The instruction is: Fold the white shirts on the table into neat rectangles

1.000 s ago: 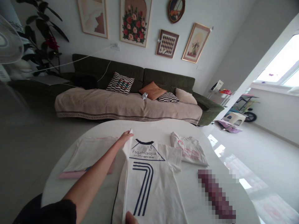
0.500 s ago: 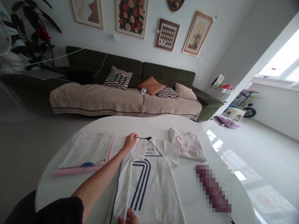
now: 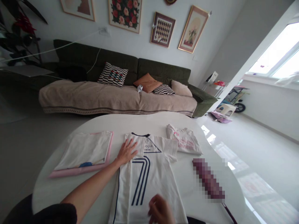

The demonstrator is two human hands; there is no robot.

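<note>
Jersey (image 3: 158, 177), one side folded, left hand (image 3: 126, 151) flat atop

We had the jersey (image 3: 156, 177) on the table (image 3: 154, 121): garments (image 3: 86, 149) at its 10 o'clock, shirt (image 3: 187, 141) at 2, sofa (image 3: 161, 70) at 12.

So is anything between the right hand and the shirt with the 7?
Nothing visible. The right hand is blurred, over the lower part of the white shirt; the left hand lies on its folded side.

From my end, the jersey (image 3: 157, 174) under my left hand (image 3: 127, 152) looks like matt cloth, the tabletop (image 3: 149, 121) beyond it's smooth, and the floor (image 3: 268, 152) right of my right hand (image 3: 161, 210) is super glossy.
</note>
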